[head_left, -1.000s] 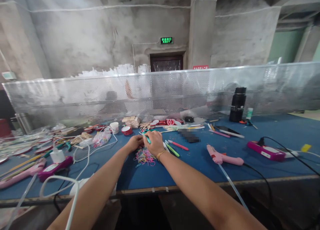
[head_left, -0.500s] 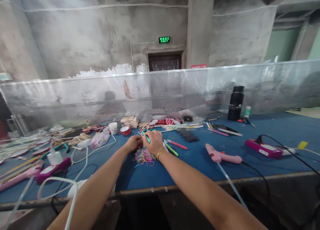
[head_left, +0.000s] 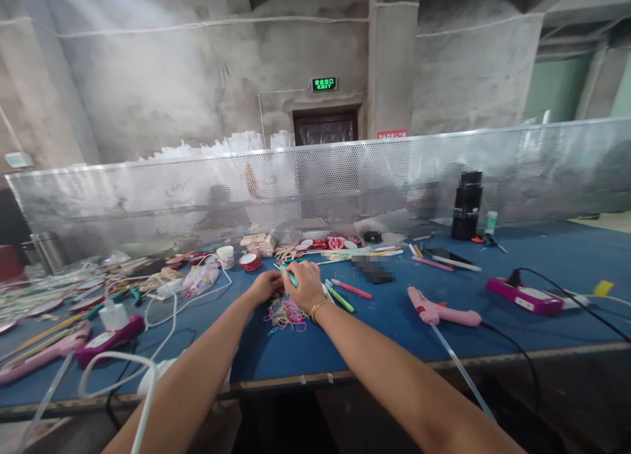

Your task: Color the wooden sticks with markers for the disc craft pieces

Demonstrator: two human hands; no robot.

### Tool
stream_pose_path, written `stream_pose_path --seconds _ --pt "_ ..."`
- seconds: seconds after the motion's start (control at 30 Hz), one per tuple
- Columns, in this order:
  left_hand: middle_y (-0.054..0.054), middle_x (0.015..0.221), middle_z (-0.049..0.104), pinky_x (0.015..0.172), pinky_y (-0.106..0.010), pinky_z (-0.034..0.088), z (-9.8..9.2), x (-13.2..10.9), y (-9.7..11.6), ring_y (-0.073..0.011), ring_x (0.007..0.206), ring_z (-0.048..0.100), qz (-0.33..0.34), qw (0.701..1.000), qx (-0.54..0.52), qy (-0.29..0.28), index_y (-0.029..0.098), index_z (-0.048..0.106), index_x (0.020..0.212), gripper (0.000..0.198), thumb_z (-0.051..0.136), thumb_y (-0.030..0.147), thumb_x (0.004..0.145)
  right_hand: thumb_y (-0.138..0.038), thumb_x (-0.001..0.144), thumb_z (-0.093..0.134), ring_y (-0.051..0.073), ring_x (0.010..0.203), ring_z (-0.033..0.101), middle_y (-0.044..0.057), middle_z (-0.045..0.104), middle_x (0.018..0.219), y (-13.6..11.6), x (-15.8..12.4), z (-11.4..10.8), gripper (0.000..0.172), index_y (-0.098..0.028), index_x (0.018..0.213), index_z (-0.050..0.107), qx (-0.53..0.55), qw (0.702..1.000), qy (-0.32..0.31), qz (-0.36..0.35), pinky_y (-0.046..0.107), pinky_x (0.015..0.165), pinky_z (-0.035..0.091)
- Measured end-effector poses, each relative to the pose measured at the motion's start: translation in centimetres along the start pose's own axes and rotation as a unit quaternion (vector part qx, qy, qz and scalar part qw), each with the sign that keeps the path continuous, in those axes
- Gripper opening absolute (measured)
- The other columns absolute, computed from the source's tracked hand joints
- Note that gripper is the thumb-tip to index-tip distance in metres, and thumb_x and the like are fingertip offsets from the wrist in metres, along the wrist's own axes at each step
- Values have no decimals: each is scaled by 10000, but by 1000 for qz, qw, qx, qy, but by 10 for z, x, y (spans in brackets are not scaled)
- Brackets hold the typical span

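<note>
My right hand (head_left: 306, 284), with a gold bracelet at the wrist, is closed round a teal pen-like tool (head_left: 289, 276). Right beside it, my left hand (head_left: 267, 286) has its fingers pressed together near the tool's far end; what they pinch is too small to make out. Just below both hands lies a loose pile of colourful small bands (head_left: 286, 314) on the blue table (head_left: 276, 359). A green marker (head_left: 341, 299) and a red marker (head_left: 352, 289) lie to the right of my right hand.
On the right are a pink glue gun (head_left: 438, 311), a purple power strip (head_left: 525, 296) and a black bottle (head_left: 467, 207). White cables (head_left: 173, 309) and another purple strip (head_left: 106, 340) lie left. A perforated metal screen (head_left: 325, 184) stands behind.
The view has shifted slightly. Both hands remain together above the pile, the right one still round the teal tool, with only slight finger movement.
</note>
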State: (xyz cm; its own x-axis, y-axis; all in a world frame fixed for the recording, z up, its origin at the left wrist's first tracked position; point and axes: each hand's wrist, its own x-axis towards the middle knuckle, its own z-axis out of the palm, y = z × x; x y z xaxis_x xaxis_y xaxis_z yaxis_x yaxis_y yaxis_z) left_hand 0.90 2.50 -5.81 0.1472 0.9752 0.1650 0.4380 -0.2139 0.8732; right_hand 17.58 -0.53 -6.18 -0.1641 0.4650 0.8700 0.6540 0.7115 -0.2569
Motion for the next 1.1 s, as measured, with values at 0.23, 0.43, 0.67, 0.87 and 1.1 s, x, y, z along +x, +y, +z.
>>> stream_pose_path --seconds 0.23,0.43,0.67,0.87,1.1 --pt "4 610 595 500 -194 404 0 0 1 -96 543 550 -2 1000 2 -1 154 595 728 316 690 450 670 -306 909 503 172 896 508 15 627 844 1 0 1 113 -224 935 575 -10 1000 -12 -8 309 855 269" --pt "9 606 597 506 -187 408 1 0 2 -94 551 559 -14 1000 0 -1 156 582 736 298 676 436 689 -315 909 490 185 897 505 22 626 838 2 0 0 127 -222 938 572 -28 999 -11 17 321 865 263" --pt "8 611 605 512 -193 410 2 0 4 -92 546 557 -24 1000 0 4 154 580 706 274 676 410 697 -311 915 483 179 916 503 21 631 862 -1 0 -1 127 -222 950 567 -12 1000 -15 -7 315 873 263" --pt "4 603 608 506 -188 406 1 1 2 -98 553 569 -19 1000 1 5 155 592 720 288 688 425 691 -324 910 491 188 897 501 24 626 837 2 1 0 131 -222 937 570 -29 999 -13 11 323 863 261" --pt "0 605 613 505 -182 415 1 2 0 -92 545 571 -13 1000 3 3 152 600 734 266 671 409 721 -325 911 495 189 903 505 27 629 837 2 0 1 128 -221 934 567 -19 1000 -3 6 326 877 260"
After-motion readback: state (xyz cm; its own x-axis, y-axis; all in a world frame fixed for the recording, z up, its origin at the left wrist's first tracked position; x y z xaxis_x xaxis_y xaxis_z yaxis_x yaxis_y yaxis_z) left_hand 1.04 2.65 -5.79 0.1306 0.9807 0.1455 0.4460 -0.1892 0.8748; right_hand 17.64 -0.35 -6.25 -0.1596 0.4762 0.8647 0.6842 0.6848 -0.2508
